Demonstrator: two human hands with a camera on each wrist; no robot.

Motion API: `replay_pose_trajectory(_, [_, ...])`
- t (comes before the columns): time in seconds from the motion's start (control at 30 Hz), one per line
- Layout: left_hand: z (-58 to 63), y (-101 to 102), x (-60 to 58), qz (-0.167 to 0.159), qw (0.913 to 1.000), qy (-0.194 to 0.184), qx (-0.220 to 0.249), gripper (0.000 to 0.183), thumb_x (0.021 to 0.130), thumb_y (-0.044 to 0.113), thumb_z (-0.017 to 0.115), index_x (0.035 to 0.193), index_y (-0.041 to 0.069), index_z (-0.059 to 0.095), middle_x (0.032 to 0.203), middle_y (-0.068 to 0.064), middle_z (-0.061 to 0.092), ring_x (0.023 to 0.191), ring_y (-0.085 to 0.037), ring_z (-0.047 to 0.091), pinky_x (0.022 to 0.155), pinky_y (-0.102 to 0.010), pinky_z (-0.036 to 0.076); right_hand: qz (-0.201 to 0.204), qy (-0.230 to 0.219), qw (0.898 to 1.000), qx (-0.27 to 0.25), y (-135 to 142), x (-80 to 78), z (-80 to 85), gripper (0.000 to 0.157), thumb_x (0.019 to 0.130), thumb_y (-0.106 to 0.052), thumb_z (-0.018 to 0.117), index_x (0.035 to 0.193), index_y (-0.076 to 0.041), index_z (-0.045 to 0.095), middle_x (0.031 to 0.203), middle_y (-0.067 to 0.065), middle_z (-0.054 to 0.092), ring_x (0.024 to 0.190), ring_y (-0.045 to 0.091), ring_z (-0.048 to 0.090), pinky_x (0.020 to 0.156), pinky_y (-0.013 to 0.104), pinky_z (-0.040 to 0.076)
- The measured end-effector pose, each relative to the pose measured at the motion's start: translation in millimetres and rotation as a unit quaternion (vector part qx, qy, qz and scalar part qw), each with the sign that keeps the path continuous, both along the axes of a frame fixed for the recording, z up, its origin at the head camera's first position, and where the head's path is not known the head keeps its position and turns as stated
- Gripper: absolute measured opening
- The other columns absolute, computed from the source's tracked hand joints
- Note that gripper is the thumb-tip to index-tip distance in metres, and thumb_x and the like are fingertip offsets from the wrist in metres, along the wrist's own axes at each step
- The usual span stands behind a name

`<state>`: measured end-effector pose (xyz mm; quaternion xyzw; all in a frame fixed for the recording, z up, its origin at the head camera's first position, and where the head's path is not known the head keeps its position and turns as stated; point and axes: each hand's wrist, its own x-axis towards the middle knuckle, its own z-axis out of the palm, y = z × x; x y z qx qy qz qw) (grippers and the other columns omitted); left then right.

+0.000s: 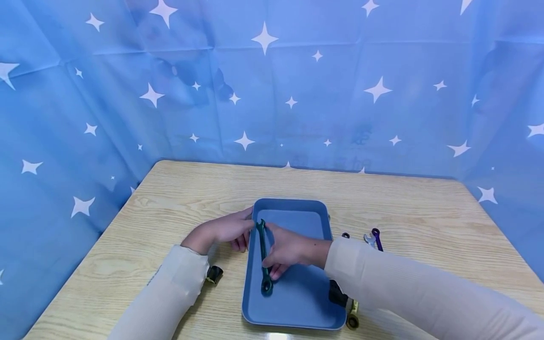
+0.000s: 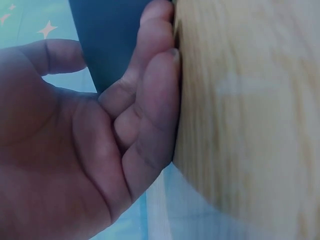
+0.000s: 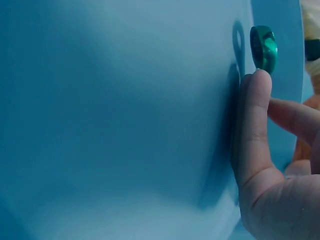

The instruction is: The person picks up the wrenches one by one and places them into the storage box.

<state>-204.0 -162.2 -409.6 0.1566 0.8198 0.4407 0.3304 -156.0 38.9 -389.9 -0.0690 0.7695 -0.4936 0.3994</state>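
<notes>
A blue rectangular tray (image 1: 303,302) stands on the table. My right hand (image 1: 291,248) reaches into it and grips a green wrench (image 1: 261,236) around the middle of its shaft. The wrench lies lengthwise along the tray's left side, open end away from me and ring end (image 3: 265,47) toward me. In the right wrist view, the ring end shows just beyond a fingertip, with a shadow on the tray floor. My left hand (image 1: 227,231) holds the tray's left wall, fingers against the outside. The left wrist view shows the thumb (image 2: 65,55) at the rim and the lower fingers along the tabletop.
To the tray's right, partly behind my right forearm, lie a purple wrench (image 1: 376,236), a silver wrench (image 1: 369,240) and a yellowish wrench (image 1: 353,316). Dark wrist straps (image 1: 214,274) show at the sleeves. A blue star-patterned cloth (image 1: 297,118) hangs behind the wooden table (image 1: 191,182).
</notes>
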Motion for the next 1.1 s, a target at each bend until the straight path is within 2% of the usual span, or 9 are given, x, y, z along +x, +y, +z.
replay_pose_trajectory(0.2, [1.4, 0, 0.5, -0.001, 1.0, 0.001, -0.004, 0.066, 0.101, 0.025, 0.034, 0.161, 0.032, 0.006, 0.078, -0.014, 0.07, 0.065, -0.025, 0.066, 0.06, -0.036, 0.057, 0.008, 0.008, 1.0, 0.006, -3, -2.2, -0.2, 0.104, 0.088, 0.002, 0.069, 0.161, -0.018, -0.002, 0.077, 0.02, 0.071, 0.051, 0.019, 0.066, 0.055, 0.035, 0.061])
replay_pose_trajectory(0.37, [1.8, 0, -0.8, -0.005, 1.0, 0.004, -0.005, 0.064, 0.101, 0.024, 0.033, 0.16, 0.033, 0.01, 0.078, -0.014, 0.069, 0.064, -0.026, 0.066, 0.059, -0.036, 0.057, 0.021, 0.021, 1.0, 0.01, -3, -4.4, -1.1, 0.098, 0.088, 0.001, 0.07, 0.159, -0.017, 0.006, 0.073, 0.019, 0.07, 0.048, 0.019, 0.065, 0.053, 0.036, 0.06])
replay_pose_trajectory(0.67, [0.8, 0, -2.0, -0.01, 0.9999, 0.005, -0.004, 0.062, 0.102, 0.023, 0.033, 0.159, 0.035, 0.013, 0.079, -0.016, 0.068, 0.065, -0.028, 0.066, 0.059, -0.038, 0.057, 0.029, 0.046, 0.998, 0.033, -5, -4.4, -3.9, 0.1, 0.086, -0.005, 0.075, 0.158, -0.016, 0.007, 0.071, 0.018, 0.07, 0.046, 0.019, 0.065, 0.051, 0.037, 0.059])
replay_pose_trajectory(0.87, [0.2, 0, -1.6, -0.006, 1.0, -0.001, -0.005, 0.064, 0.102, 0.024, 0.033, 0.16, 0.035, 0.008, 0.079, -0.014, 0.069, 0.066, -0.027, 0.067, 0.06, -0.037, 0.057, 0.018, 0.045, 0.998, 0.04, -8, -2.8, -6.7, 0.11, 0.087, -0.008, 0.075, 0.16, -0.018, -0.006, 0.073, 0.017, 0.072, 0.045, 0.019, 0.065, 0.049, 0.037, 0.059])
replay_pose_trajectory(1.1, [0.7, 0, -0.3, 0.005, 0.9999, -0.009, -0.012, 0.067, 0.102, 0.025, 0.032, 0.161, 0.034, 0.0, 0.078, -0.017, 0.068, 0.066, -0.027, 0.067, 0.061, -0.036, 0.057, -0.003, 0.036, 0.999, 0.025, -14, 0.5, -8.1, 0.115, 0.089, -0.007, 0.072, 0.158, -0.013, -0.02, 0.074, 0.017, 0.072, 0.045, 0.018, 0.064, 0.049, 0.037, 0.059])
